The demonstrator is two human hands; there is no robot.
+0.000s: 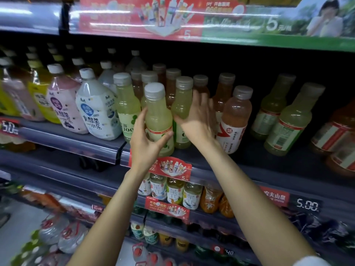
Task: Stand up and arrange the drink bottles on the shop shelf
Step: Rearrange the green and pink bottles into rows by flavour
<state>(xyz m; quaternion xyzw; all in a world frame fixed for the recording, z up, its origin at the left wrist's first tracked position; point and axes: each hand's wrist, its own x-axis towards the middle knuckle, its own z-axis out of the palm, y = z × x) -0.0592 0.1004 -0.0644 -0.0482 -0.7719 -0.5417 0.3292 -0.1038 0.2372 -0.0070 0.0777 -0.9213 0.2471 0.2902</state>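
Note:
My left hand (147, 140) grips a pale green drink bottle (158, 116) with a grey cap, upright at the front edge of the dark shelf (249, 162). My right hand (197, 116) is spread open, its palm and fingers resting against the green bottle (182, 104) just behind and to the right, not closed around it. More green bottles (125, 104) stand to the left. An orange-pink bottle (235, 120) with a red and white label stands right of my right hand. Further orange bottles stand behind, partly hidden.
White and pink squat bottles (98, 112) lean at the left of the same shelf. Two green bottles (292, 121) tilt at the right, with free shelf floor between them and the orange-pink bottle. A promotional banner (172, 18) hangs overhead. Lower shelves hold small tea bottles (174, 191).

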